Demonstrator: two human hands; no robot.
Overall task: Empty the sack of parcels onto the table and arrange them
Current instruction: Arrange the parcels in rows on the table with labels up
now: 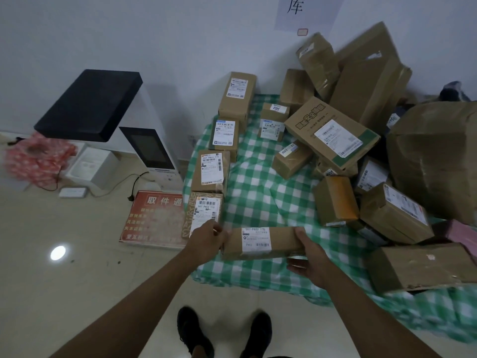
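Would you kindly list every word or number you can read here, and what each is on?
"库": paper sheet on the wall.
"取件通": red sign on the floor; its lower lines are blurred.
"507-P802 170": label of the parcel held by the left hand and right hand.
"507 P802 170": two parcels along the table's left edge.
"302", upside down: small box.
All other labels: too small.

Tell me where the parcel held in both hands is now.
In the head view, the long brown parcel lies at the table's near edge, just right of the patterned parcel ending the left column.
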